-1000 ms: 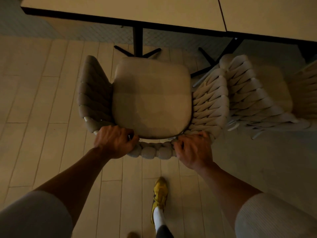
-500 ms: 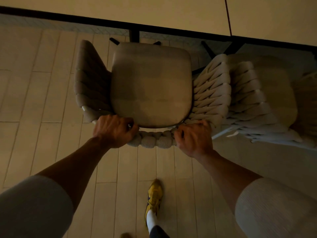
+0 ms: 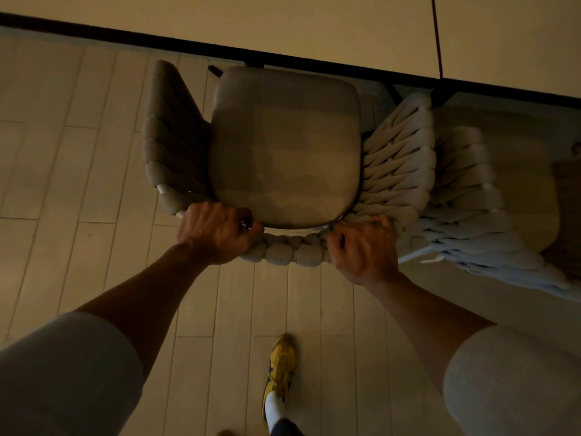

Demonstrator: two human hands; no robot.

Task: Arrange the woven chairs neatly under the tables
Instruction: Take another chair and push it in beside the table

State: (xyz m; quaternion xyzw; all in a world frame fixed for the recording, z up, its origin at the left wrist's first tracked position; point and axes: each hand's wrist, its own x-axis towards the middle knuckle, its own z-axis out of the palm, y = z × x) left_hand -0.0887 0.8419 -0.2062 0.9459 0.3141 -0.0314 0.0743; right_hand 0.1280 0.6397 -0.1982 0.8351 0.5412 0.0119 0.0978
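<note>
You are looking straight down on a woven chair (image 3: 284,146) with a smooth, squarish seat cushion (image 3: 284,152) and thick, rope-like bands braided around its arms and back; the band on the chair's left arm is in shadow, the one on its right arm catches more light and shows its plaits clearly. The chair stands on a pale plank floor (image 3: 78,171), and the front of its cushion meets the dark edge of the table (image 3: 283,29) above it, with the cushion all but wholly short of that edge. A second woven chair (image 3: 465,196) sits just beside the first chair's right arm, further under the table. Your left hand (image 3: 217,232) and right hand (image 3: 363,250) both sit on the chair's padded back rail (image 3: 284,253), nearest you, one at each corner, with a short bare stretch of rail between them. The fingers of each hand are curled tightly over the rail, holding it, knuckles up. Behind the chair, your foot in a yellow shoe (image 3: 281,369) is on the floor. Compared with a second ago, the chair has gone forward: then the table's post and feet were in plain sight ahead of the cushion, and now the cushion covers nearly all of them, while your grip on the rail is unchanged.
</note>
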